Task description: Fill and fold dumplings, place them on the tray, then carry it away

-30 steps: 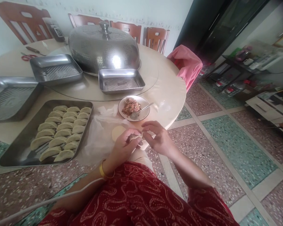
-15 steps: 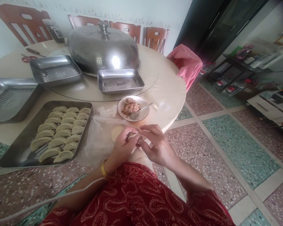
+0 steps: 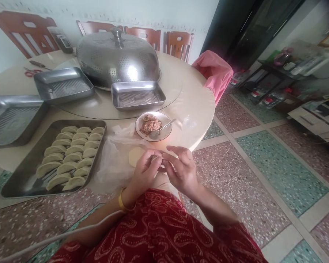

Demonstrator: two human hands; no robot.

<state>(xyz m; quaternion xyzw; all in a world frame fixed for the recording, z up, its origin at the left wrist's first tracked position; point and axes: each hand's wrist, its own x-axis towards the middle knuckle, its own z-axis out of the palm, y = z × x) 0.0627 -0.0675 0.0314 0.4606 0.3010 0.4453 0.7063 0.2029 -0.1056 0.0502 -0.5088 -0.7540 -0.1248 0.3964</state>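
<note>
In front of my lap, my left hand (image 3: pixel 147 167) and my right hand (image 3: pixel 181 170) meet with their fingertips closed on a dumpling (image 3: pixel 154 157). My fingers cover most of it, and only a pale sliver shows. The right index finger sticks up off the others. Just left of my hands a round dough wrapper (image 3: pixel 135 156) lies on crumpled plastic film (image 3: pixel 113 160). Beyond them, a white dish (image 3: pixel 164 137) holds meat filling (image 3: pixel 150 124) with a spoon (image 3: pixel 166 125) resting in it. Folded dumplings (image 3: pixel 72 157) sit in rows in a dark metal tray (image 3: pixel 16 182) at the left.
Further metal trays (image 3: pixel 138 106) stand on the round table (image 3: pixel 192 98), around a large domed steel lid (image 3: pixel 117 58). Scissors (image 3: pixel 31 72) and a knife (image 3: pixel 38 64) lie at the far left. A pink cloth (image 3: pixel 215 71) drapes a chair. A white cable (image 3: pixel 95 223) crosses my left forearm.
My right hand has turned slightly, its index finger lifting away from the dumpling. Less of the dumpling shows between my fingers. The view has shifted a little; the trays and dish stay put.
</note>
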